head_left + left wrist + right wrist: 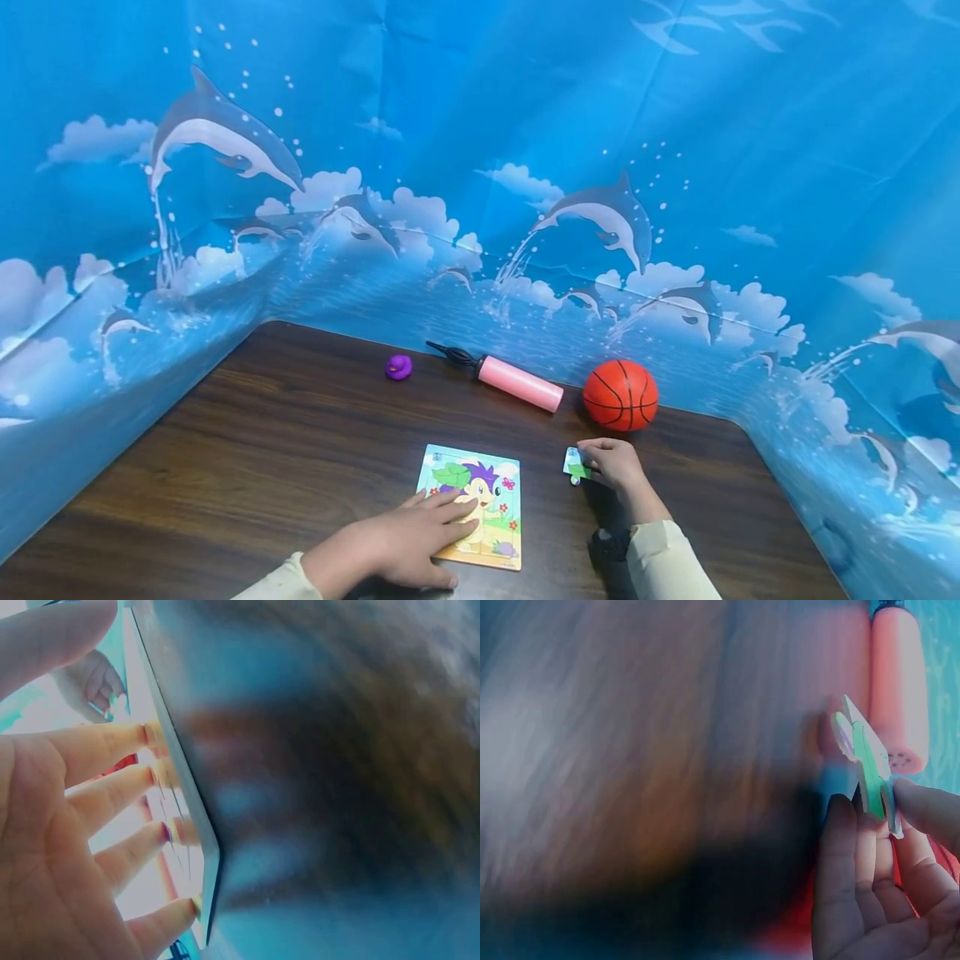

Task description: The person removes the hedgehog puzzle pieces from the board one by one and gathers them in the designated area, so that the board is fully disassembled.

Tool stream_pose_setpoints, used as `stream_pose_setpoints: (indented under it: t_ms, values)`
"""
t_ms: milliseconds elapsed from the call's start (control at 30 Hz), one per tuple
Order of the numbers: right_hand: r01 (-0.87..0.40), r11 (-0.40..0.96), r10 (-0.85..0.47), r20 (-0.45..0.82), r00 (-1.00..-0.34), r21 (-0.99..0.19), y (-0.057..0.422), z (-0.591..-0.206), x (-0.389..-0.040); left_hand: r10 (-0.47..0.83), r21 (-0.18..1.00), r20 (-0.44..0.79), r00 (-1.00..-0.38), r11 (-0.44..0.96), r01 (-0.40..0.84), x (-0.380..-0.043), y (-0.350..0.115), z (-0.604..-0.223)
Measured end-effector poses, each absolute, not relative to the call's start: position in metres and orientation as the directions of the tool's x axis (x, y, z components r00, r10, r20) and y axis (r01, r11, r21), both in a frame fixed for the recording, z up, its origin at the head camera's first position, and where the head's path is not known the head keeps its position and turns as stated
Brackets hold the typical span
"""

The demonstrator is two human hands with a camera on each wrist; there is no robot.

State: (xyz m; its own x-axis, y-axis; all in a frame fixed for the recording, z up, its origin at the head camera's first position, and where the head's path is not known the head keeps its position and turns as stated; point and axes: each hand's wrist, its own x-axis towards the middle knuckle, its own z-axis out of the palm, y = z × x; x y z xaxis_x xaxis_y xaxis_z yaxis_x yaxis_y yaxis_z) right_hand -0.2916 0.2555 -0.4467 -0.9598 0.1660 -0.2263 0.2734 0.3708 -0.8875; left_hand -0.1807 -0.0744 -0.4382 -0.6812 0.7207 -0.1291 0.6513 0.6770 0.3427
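Note:
A flat picture puzzle (491,500) of a purple-haired hedgehog lies on the dark wooden table. My left hand (416,537) rests on its lower left part with the fingers spread, hiding some of the picture. In the left wrist view the fingertips (184,832) touch the face of the puzzle near its edge. To the right of the puzzle, my right hand (617,467) pinches a light blue and green puzzle piece (573,463) above the table. The right wrist view shows that puzzle piece (870,772) tilted between thumb and fingers.
Behind my right hand sits an orange-red toy basketball (620,395). A pink hand pump (520,383) with a black nozzle and a purple rubber duck (399,367) are near the table's back edge. A blue dolphin-print sheet (465,208) surrounds the table (247,450).

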Motion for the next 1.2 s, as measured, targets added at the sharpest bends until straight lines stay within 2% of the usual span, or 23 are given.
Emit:
stream_pose_setpoints:
  t_ms: [167,267,467,567,667,767,867,933,1033,1200]
  values:
    - [0.266,0.399,0.170,-0.214,-0.962,-0.877,0.257,-0.449,-0.290,0.719,0.357,-0.144,-0.680,0.679,0.641,-0.180,-0.077,-0.437]
    - [0.256,0.465,0.186,-0.189,-0.964,-0.847,0.253,-0.446,-0.288,0.722,0.358,-0.143,-0.677,0.676,0.644,-0.180,-0.077,-0.437]
    - [0.180,0.769,0.179,-0.064,-0.982,-0.613,0.241,-0.432,-0.284,0.718,0.334,-0.125,-0.685,0.681,0.652,-0.180,-0.077,-0.437]
    - [0.137,0.838,0.152,-0.014,-0.988,-0.529,0.232,-0.431,-0.284,0.715,0.326,-0.124,-0.688,0.684,0.653,-0.180,-0.078,-0.437]
    - [0.021,0.866,0.043,0.034,-0.998,-0.499,0.215,-0.433,-0.285,0.715,0.325,-0.136,-0.686,0.687,0.651,-0.182,-0.078,-0.436]
    - [-0.167,0.859,-0.174,0.030,-0.984,-0.483,0.192,-0.433,-0.284,0.715,0.331,-0.155,-0.682,0.688,0.646,-0.184,-0.078,-0.435]
    - [-0.331,0.813,-0.395,-0.037,-0.918,-0.479,0.166,-0.430,-0.280,0.719,0.338,-0.161,-0.676,0.684,0.646,-0.186,-0.078,-0.434]
    - [-0.409,0.781,-0.498,-0.075,-0.864,-0.473,0.151,-0.428,-0.277,0.725,0.336,-0.156,-0.671,0.678,0.654,-0.185,-0.078,-0.435]
    - [-0.455,0.766,-0.559,-0.120,-0.821,-0.453,0.133,-0.426,-0.276,0.734,0.330,-0.137,-0.665,0.667,0.668,-0.183,-0.077,-0.435]
    - [-0.406,0.807,-0.525,-0.206,-0.826,-0.430,0.120,-0.425,-0.279,0.744,0.325,-0.121,-0.657,0.656,0.682,-0.182,-0.076,-0.437]
